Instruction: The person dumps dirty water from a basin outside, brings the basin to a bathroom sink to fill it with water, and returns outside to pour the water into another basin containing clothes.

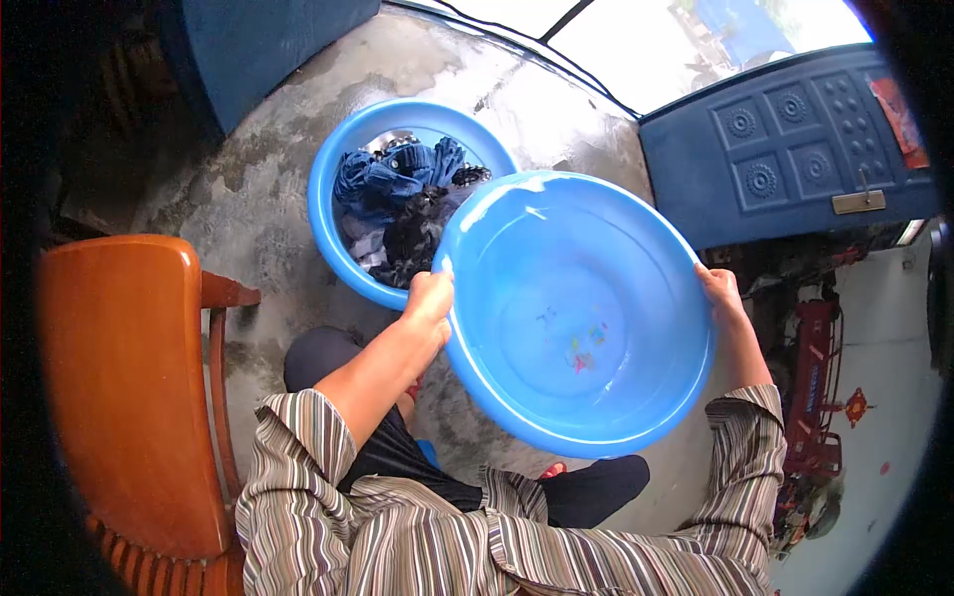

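Note:
Between my two hands is a large blue plastic basin [636, 298], lifted in front of me with its inside facing up toward me. My left hand [431, 298] is closed on its left rim, and my right hand [717, 288] grips the rim on the opposite side. Inside the held basin I see only a small coloured print on the bottom. Behind it and to the left, a second blue basin [323, 214] rests on the floor, partly covered by the first. Wet-looking dark and blue clothes [397, 184] lie heaped in that one.
A wooden chair [124, 387] stands close on my left. Grey concrete floor [258, 189] with damp patches spreads ahead. An open blue door [775, 149] is at the upper right, near a bright doorway. Red machinery [810, 377] stands to the right by the wall.

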The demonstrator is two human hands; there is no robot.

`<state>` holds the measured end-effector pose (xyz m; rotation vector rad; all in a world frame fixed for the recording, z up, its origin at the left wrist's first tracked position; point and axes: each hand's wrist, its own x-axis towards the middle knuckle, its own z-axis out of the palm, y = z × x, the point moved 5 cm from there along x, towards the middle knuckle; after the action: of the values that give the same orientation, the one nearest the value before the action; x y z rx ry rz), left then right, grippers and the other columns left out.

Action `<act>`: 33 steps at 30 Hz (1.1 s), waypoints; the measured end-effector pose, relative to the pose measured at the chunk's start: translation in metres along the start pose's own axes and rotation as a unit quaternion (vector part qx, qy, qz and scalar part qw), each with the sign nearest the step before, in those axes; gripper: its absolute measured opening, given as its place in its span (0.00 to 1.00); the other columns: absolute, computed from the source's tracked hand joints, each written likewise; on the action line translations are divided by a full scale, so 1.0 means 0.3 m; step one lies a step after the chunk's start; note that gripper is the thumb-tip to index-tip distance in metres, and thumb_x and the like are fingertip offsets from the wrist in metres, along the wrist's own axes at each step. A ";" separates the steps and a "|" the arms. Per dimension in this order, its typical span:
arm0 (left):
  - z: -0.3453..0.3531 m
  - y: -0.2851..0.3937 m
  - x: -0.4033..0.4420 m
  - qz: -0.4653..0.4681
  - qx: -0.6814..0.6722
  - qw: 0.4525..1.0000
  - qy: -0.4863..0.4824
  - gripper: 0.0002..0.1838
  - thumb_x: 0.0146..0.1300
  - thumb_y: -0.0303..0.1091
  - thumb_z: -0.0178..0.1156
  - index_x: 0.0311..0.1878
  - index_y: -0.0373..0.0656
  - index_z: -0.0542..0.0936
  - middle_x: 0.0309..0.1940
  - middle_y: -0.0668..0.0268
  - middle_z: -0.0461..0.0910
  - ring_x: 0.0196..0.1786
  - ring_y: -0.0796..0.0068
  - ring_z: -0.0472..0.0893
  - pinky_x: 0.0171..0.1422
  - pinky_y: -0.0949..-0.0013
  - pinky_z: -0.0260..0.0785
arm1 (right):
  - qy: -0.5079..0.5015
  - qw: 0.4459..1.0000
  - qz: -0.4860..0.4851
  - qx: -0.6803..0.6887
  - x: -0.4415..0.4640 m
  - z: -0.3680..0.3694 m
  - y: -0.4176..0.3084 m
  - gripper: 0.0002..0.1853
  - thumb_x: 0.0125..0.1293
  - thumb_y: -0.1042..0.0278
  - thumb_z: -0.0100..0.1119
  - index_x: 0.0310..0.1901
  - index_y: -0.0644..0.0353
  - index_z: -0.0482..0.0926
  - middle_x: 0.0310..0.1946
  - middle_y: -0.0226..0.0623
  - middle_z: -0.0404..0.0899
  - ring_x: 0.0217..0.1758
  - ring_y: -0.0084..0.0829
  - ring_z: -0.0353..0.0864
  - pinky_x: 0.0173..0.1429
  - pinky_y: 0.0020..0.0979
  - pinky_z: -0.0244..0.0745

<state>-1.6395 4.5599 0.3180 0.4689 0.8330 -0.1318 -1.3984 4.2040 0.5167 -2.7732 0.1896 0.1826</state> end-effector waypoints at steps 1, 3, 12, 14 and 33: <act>0.001 0.005 -0.007 0.006 0.000 1.000 0.006 0.15 0.60 0.29 0.46 0.43 0.24 0.72 0.37 0.48 0.76 0.37 0.60 0.79 0.42 0.57 0.73 | 0.002 1.000 -0.006 -0.011 -0.006 -0.001 -0.012 0.23 0.57 0.53 0.58 0.30 0.74 0.77 0.21 0.37 0.76 0.21 0.26 0.73 0.26 0.31 0.69; 0.000 0.002 0.004 0.011 -0.001 1.000 0.012 0.15 0.60 0.29 0.46 0.42 0.24 0.72 0.37 0.48 0.76 0.37 0.60 0.79 0.42 0.57 0.73 | 0.005 1.000 0.000 -0.012 -0.017 -0.005 -0.028 0.23 0.57 0.54 0.58 0.30 0.74 0.77 0.21 0.37 0.76 0.22 0.26 0.73 0.26 0.31 0.69; 0.015 0.011 -0.007 -0.004 -0.001 1.000 -0.007 0.15 0.60 0.26 0.39 0.43 0.23 0.70 0.39 0.48 0.73 0.41 0.59 0.77 0.43 0.55 0.71 | 0.001 0.998 0.030 -0.050 -0.080 -0.009 -0.117 0.22 0.59 0.54 0.54 0.31 0.73 0.78 0.23 0.39 0.77 0.23 0.28 0.75 0.30 0.33 0.70; 0.018 0.007 -0.006 -0.007 -0.003 1.000 -0.010 0.15 0.60 0.26 0.40 0.42 0.23 0.70 0.39 0.48 0.73 0.40 0.59 0.77 0.43 0.54 0.71 | 0.003 0.997 0.032 -0.069 -0.077 -0.011 -0.117 0.22 0.59 0.55 0.54 0.31 0.73 0.78 0.23 0.39 0.78 0.23 0.28 0.76 0.30 0.33 0.71; 0.030 -0.025 0.039 -0.009 0.002 1.000 0.003 0.15 0.58 0.24 0.39 0.42 0.23 0.70 0.38 0.49 0.73 0.40 0.60 0.77 0.41 0.54 0.71 | 0.011 0.999 0.018 -0.030 -0.027 -0.036 -0.086 0.20 0.58 0.57 0.56 0.29 0.74 0.78 0.22 0.41 0.77 0.23 0.30 0.76 0.28 0.33 0.70</act>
<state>-1.6277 4.5498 0.3121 0.4655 0.8426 -0.1489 -1.4012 4.2249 0.5366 -2.8340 0.2426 0.1708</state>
